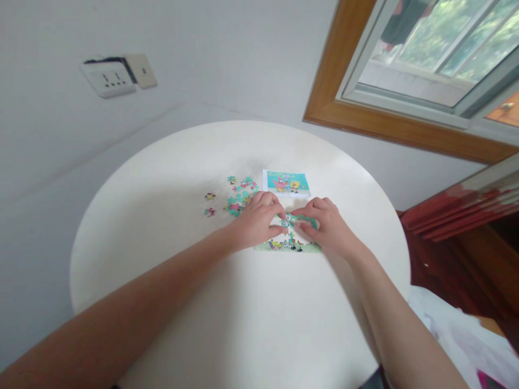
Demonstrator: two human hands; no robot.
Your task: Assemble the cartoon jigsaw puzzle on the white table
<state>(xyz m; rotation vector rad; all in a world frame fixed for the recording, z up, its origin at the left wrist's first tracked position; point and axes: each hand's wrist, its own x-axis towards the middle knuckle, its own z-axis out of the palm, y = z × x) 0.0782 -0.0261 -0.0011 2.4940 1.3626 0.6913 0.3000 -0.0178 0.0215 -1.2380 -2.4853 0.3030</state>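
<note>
A partly joined jigsaw puzzle (288,246) in teal and green lies on the round white table (162,216). My left hand (259,219) and my right hand (324,224) both rest on it, fingers curled and pinched together over its middle, where small pieces meet. What each fingertip grips is too small to name. A pile of loose teal and pink pieces (241,195) lies just left of my left hand. Two stray pieces (210,204) sit further left. A small reference picture card (286,182) lies beyond the hands.
The table stands against a white wall with a wall socket (111,78) at the upper left. A wood-framed window (405,81) is at the upper right. Red and wooden furniture (466,216) stands right of the table, with white cloth (458,335) below it.
</note>
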